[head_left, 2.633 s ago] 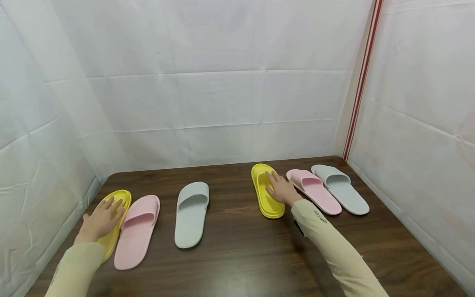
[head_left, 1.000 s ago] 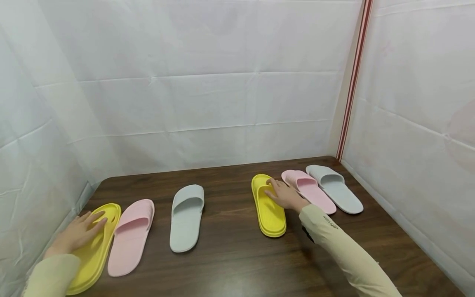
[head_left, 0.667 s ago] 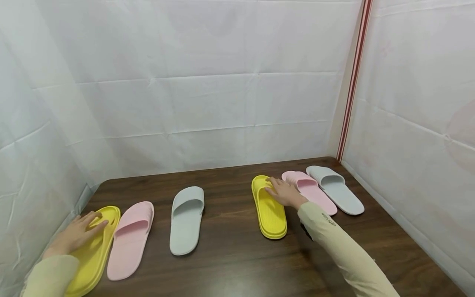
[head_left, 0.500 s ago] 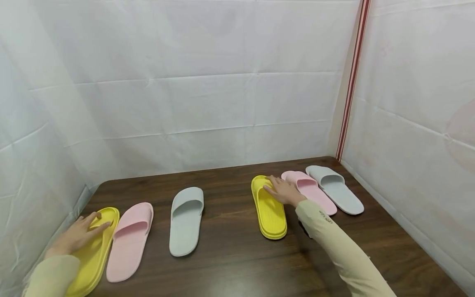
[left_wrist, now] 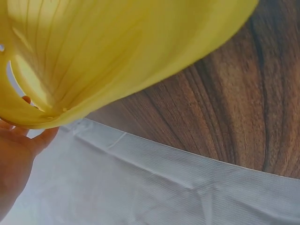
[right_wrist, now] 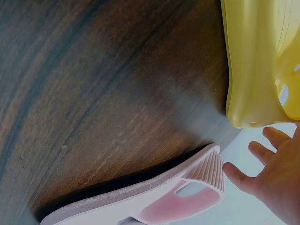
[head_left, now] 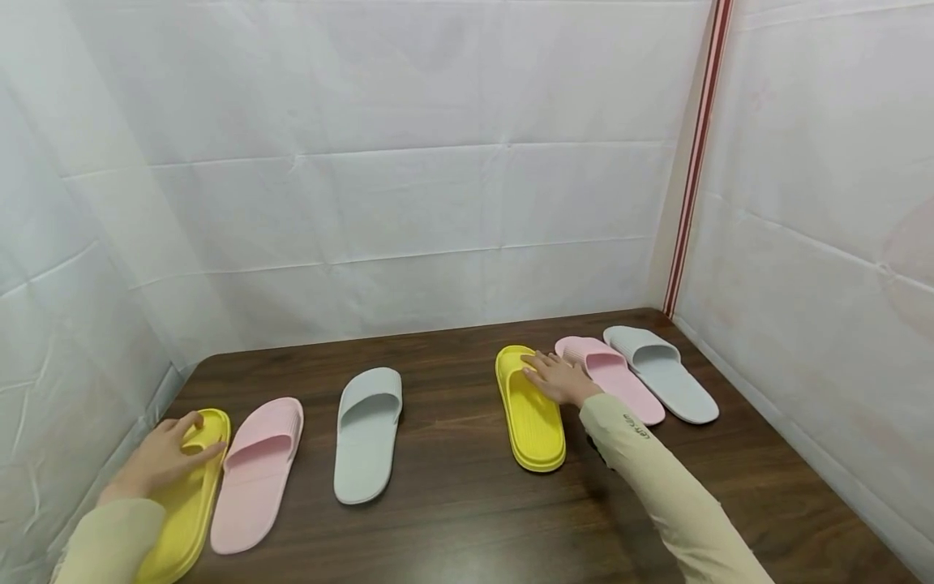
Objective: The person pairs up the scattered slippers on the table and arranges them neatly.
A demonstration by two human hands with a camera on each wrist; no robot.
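left hand [head_left: 164, 462] lies flat on the toe end of the left yellow slipper [head_left: 182, 507], fingers spread over its strap, pressing rather than gripping. that slipper sits at the counter's [head_left: 452, 519] left edge against the white cloth wall [head_left: 73, 324], just beside the left pink slipper [head_left: 255, 474]. right hand [head_left: 558, 379] rests the same way, fingers straight, on the strap of the right yellow slipper [head_left: 531, 414], with the right pink slipper [head_left: 613, 380] just beside it and the right grey slipper [head_left: 660, 373] beyond. the left grey slipper [head_left: 365, 434] lies alone mid-counter.

step, as i read it: both yellow slippers are being slid at once, one per hand. the two are well apart, so a next move would need a firmer hold or a longer push, keeping the pink neighbours from getting dragged along.

versus 2.6 s ago: both yellow slippers sit nearer the person now. the left one has gone down-left toward the counter edge; the right one has pulled back from the far wall, its toe now level with the pink one's. hands kept the same flat contact. pink and grey slippers look unmoved.
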